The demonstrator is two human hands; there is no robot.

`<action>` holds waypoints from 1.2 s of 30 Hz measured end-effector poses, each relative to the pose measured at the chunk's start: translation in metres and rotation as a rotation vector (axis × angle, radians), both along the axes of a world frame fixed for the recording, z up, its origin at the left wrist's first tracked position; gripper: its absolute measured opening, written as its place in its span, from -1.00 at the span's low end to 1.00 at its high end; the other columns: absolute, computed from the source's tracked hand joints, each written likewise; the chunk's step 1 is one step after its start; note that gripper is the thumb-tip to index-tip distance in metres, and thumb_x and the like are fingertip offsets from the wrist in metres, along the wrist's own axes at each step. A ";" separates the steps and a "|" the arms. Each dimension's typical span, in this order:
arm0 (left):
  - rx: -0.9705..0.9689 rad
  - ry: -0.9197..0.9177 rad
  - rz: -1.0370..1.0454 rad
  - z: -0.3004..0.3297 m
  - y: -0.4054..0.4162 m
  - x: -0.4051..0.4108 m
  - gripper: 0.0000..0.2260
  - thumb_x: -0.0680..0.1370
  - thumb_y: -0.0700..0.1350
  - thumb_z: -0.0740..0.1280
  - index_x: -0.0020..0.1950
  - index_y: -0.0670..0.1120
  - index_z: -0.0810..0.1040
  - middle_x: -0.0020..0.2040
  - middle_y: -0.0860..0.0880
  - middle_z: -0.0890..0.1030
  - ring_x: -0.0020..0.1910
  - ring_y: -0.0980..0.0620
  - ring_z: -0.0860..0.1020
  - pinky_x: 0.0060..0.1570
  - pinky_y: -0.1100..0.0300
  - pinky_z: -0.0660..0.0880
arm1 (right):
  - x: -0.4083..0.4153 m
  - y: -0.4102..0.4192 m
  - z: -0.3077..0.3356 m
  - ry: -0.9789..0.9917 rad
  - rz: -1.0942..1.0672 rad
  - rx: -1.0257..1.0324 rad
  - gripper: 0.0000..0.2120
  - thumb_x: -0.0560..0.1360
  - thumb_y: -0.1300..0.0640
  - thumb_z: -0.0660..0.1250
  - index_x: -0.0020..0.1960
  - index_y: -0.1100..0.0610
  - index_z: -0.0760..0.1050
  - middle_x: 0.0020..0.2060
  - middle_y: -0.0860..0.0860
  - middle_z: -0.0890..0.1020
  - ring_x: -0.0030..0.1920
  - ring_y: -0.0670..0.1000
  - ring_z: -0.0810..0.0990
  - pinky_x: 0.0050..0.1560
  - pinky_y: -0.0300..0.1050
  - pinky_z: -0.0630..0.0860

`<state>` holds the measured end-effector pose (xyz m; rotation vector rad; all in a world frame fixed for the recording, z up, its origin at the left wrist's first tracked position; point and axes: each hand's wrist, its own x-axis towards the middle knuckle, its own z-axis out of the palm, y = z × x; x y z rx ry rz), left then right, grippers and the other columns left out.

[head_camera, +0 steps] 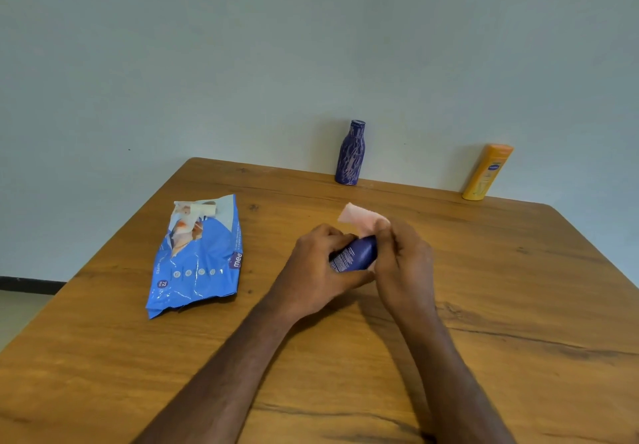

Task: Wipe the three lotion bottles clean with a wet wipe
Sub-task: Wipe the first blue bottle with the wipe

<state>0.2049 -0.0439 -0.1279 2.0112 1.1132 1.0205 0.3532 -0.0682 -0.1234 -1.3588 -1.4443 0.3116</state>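
Three lotion bottles are in front of me, and one of them, the dark blue bottle [354,255], is between my hands above the middle of the wooden table [501,305]. It lies tilted, its white-printed side turned up toward me, one end hidden in my left palm and the other behind my right fingers. My left hand [320,267] grips it, fingers curled over the top and thumb underneath. My right hand [403,260] is closed around the pale pink wet wipe [356,217] and presses it against the bottle's far end; a loose flap of the wipe sticks up and away from me past my knuckles. How much of the bottle the wipe covers I cannot tell, since my right hand hides that part.

Beyond my hands, at the table's far edge against the wall [311,46], the purple bottle [351,153] with pale streaks stands upright, cap on. Well to its right, also at the far edge, the yellow-orange bottle [487,172] stands cap-down and leans slightly, with a small blue logo on its front. The two are well apart from each other and from my hands.

To my left the blue wet wipe pack [197,257] lies flat on the table, its top torn open and a white flap folded back near the far end.
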 end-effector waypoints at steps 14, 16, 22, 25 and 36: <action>-0.466 -0.616 -0.132 0.009 0.008 -0.020 -0.66 0.56 0.10 0.39 0.23 -0.07 0.60 0.02 -0.20 0.67 -0.12 -0.11 0.61 -0.14 0.07 0.57 | 0.012 0.006 0.005 0.799 -0.329 0.006 -0.74 0.69 -0.10 0.15 -0.02 -0.12 0.59 0.01 -0.03 0.64 0.05 0.08 0.62 0.01 0.00 0.58; -0.467 -0.619 -0.077 0.009 0.010 -0.023 -0.63 0.56 0.08 0.38 0.34 0.02 0.52 0.14 -0.13 0.69 0.02 -0.08 0.67 -0.03 0.05 0.63 | 0.011 0.009 -0.005 0.615 -0.360 -0.001 -0.70 0.68 -0.11 0.14 0.08 0.02 0.59 0.06 0.08 0.60 0.07 0.08 0.60 0.01 -0.04 0.57; -0.359 -0.453 0.009 0.013 0.005 -0.032 -0.64 0.56 -0.09 0.42 0.32 0.15 0.45 0.17 0.08 0.64 0.15 0.10 0.63 -0.04 0.23 0.60 | -0.015 0.003 -0.012 0.429 -0.205 -0.025 -0.73 0.68 0.03 0.17 0.11 0.15 0.58 -0.04 0.07 0.57 -0.09 -0.17 0.55 -0.16 -0.32 0.46; -0.222 -0.154 0.061 0.013 0.002 -0.031 -0.58 0.52 -0.09 0.50 0.23 0.26 0.41 0.16 0.23 0.57 0.15 0.25 0.54 -0.03 0.37 0.47 | -0.022 0.004 -0.012 0.334 -0.184 -0.045 -0.75 0.69 0.06 0.17 0.04 0.13 0.59 -0.09 0.05 0.56 -0.11 -0.10 0.53 -0.19 -0.39 0.40; -0.095 -0.110 0.341 0.062 0.101 -0.075 -0.56 0.36 -0.24 0.61 0.17 -0.11 0.55 0.02 -0.02 0.66 0.01 0.00 0.62 -0.09 0.29 0.49 | -0.052 0.070 0.017 0.548 -0.071 -0.189 -0.75 0.69 -0.02 0.18 0.09 0.06 0.60 -0.03 0.03 0.68 -0.06 -0.03 0.64 -0.11 -0.21 0.62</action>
